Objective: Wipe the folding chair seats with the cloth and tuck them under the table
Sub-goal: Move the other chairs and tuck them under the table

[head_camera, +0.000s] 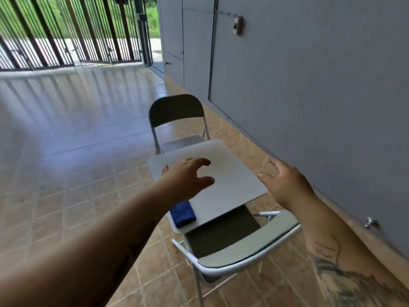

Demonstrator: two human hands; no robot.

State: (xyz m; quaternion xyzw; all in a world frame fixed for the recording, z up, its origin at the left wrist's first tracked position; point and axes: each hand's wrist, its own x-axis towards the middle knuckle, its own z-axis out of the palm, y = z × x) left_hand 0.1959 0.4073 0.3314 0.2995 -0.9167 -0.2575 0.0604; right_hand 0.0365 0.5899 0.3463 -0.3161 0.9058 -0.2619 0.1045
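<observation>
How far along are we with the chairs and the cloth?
Early or midway, by the look of it. The blue cloth lies folded on the table, in neither hand. The left hand hovers open over the table and the right hand is open beside it. The far chair sits partly under the table; the near chair likewise. Whether the seats are wiped cannot be told.

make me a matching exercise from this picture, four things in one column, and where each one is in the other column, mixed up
Things:
1. blue cloth
2. far chair
3. near chair
4. left hand

Places:
A. at the far end of the table, backrest upright
B. open, over the tabletop
C. folded, on the table's near left corner
D. at the table's near end, seat partly under it

Pairs: 1-C, 2-A, 3-D, 4-B
</observation>
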